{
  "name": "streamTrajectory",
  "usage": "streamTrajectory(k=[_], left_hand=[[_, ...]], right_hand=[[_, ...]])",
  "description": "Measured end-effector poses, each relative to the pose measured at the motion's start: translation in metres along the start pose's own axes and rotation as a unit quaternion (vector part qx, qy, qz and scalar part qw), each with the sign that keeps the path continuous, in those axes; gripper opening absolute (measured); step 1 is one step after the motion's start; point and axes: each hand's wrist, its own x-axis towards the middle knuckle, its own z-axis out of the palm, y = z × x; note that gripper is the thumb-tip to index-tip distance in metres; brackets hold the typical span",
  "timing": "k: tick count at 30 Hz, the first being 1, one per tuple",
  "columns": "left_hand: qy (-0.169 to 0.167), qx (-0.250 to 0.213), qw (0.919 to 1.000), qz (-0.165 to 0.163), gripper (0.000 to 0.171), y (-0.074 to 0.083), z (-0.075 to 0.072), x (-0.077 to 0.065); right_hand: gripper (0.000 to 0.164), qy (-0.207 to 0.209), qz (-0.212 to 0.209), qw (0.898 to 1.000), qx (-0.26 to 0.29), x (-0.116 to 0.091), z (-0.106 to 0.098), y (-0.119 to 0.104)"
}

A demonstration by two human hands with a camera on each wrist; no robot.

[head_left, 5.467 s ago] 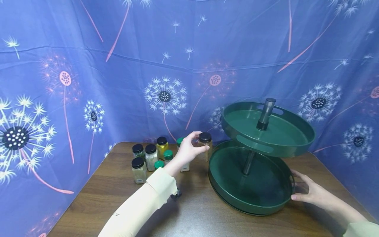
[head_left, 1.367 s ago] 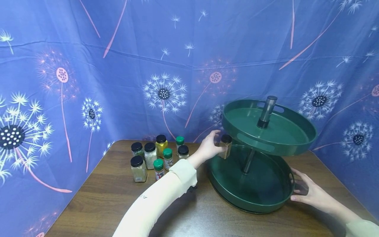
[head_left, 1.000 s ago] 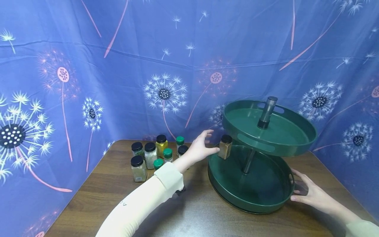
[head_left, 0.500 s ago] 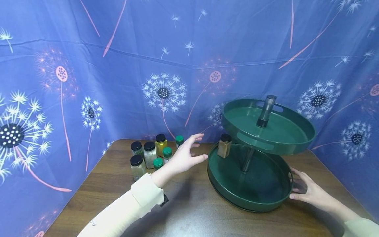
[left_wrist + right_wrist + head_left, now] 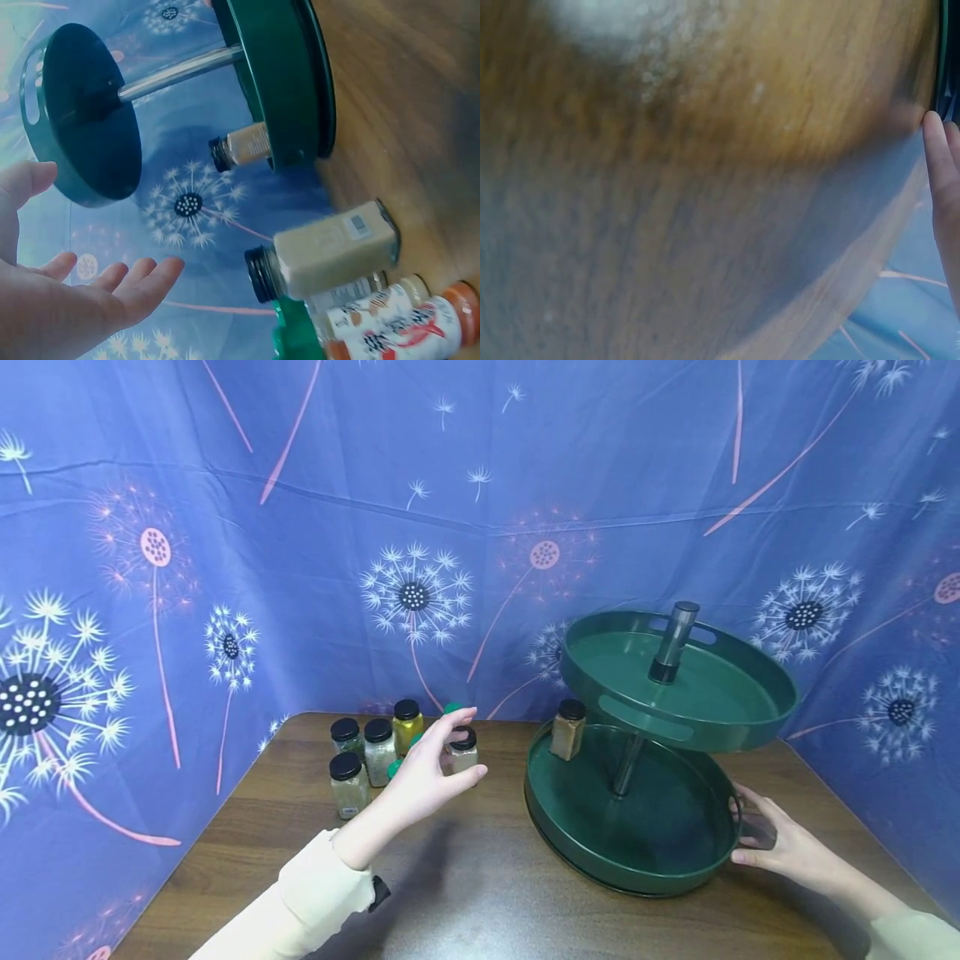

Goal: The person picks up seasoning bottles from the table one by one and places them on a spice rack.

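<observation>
In close on the pale jar (image 5: 334, 251), with a wide-spread left hand (image 5: 423, 781) and nothing in it

No grip yet; thumb well apart from the fingers, pale jar just beside, upright on the table (image 5: 487, 910) at the right end of the cluster; best, probably, to close on the flat sides of the body rather than up on the black lid (image 5: 264, 274); mind the green caps (image 5: 292, 330) right behind, and lift straight before swinging, so as not to clip a neighbour; over at the lower tray (image 5: 637, 868), thumb and fingers of the right hand (image 5: 787, 847) parted against the wall; light pressure there likely wise, in case of a spin; inside that tray, near the rim, a brown jar (image 5: 567, 739), upright; for any carry that way, better a low line, clear of the upper tray (image 5: 615, 660)
</observation>
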Motion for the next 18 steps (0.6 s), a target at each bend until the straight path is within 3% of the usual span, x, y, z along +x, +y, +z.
streamTrajectory(k=[5, 18], left_hand=[[0.027, -0.009, 0.9996, -0.002, 0.070, -0.009, -0.008, -0.015], [0.090, -0.003, 0.9933, -0.072, 0.073, -0.041, -0.007, -0.041]], right_hand=[[0.094, 0.002, 0.009, 1.000, -0.005, -0.001, 0.000, -0.001], [0.094, 0.005, 0.008, 1.000, 0.000, -0.002, 0.001, 0.002]])
